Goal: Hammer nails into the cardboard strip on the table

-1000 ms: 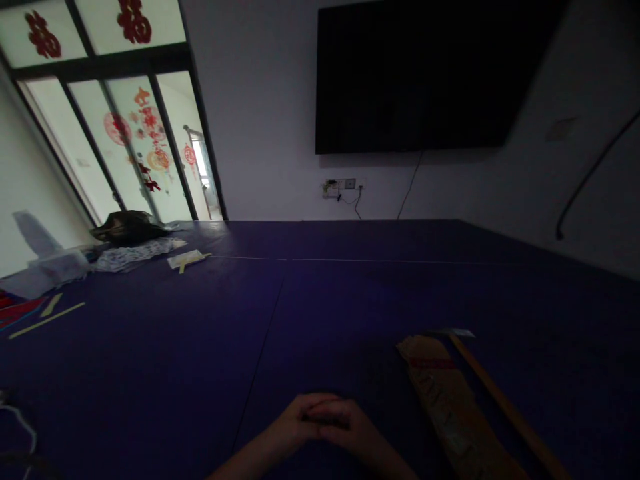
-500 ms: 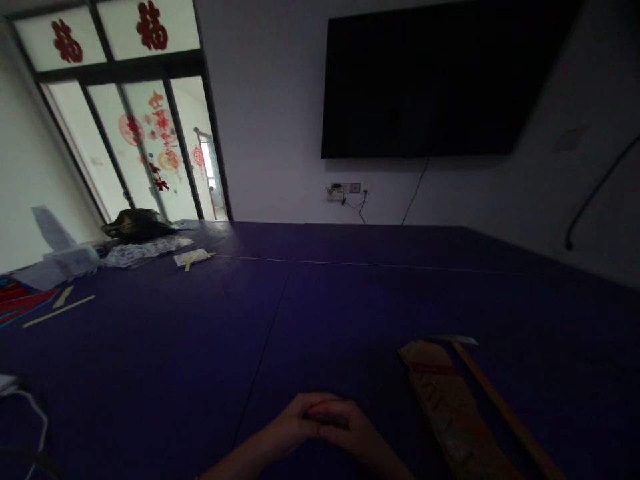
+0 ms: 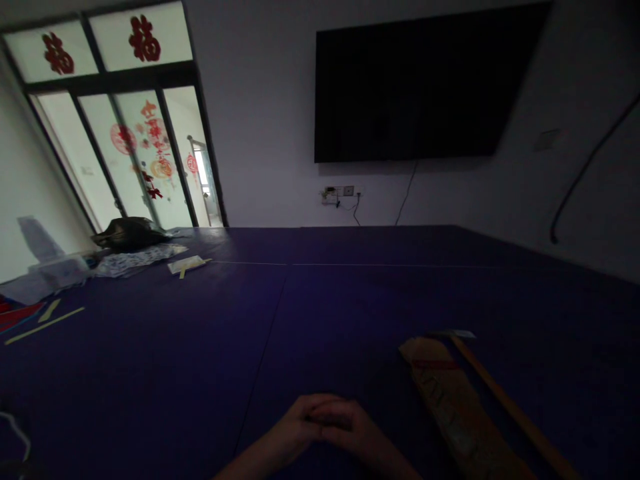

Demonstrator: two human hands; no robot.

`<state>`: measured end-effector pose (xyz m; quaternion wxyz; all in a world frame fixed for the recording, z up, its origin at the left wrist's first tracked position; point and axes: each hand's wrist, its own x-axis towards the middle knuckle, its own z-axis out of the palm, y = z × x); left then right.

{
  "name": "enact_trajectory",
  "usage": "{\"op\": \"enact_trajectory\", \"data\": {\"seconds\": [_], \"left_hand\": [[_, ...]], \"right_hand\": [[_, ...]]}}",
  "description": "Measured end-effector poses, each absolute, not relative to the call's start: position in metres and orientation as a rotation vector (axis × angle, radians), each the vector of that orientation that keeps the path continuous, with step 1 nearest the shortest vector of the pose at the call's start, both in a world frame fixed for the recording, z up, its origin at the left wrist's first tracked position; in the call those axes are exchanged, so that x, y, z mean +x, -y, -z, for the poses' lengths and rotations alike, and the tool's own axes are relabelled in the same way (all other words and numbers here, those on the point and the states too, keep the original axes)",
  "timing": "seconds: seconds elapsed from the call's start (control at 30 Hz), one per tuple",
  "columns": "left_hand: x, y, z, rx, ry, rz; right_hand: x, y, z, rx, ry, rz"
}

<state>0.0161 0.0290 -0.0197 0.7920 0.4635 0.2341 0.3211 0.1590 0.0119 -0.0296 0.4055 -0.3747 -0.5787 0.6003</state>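
Observation:
My left hand (image 3: 303, 419) and my right hand (image 3: 349, 425) are clasped together low in the middle of the view, over the purple table (image 3: 200, 373). Their fingers are closed and overlap, with a small dark gap between the palms and no object showing there. To the right of my hands lies a long brown paper packet (image 3: 450, 400) with a red band near its far end. Alongside it is a tool with a long wooden handle (image 3: 510, 400) and a thin grey head (image 3: 463, 333). The packet covers part of that head, and its exact kind is unclear.
At the far left lie a black bag (image 3: 131, 233), patterned sheets (image 3: 133, 260), a clear plastic box (image 3: 60, 270) and a white pad (image 3: 187, 265). Nearer are yellow strips (image 3: 45, 325) and red items (image 3: 19, 315). A white cable (image 3: 19, 430) lies at the left edge.
The view has shifted slightly, so the left-side things sit farther left and the television lower. My hands stay clasped; the packet and tool stay in place.

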Motion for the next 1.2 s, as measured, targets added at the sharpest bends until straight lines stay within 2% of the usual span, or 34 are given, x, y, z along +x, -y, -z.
{"op": "enact_trajectory", "data": {"seconds": [1.2], "left_hand": [[0.019,-0.029,0.010,1.079,-0.454,-0.658]], "right_hand": [[0.166,-0.017,0.021,-0.805,1.521,-1.572]]}}
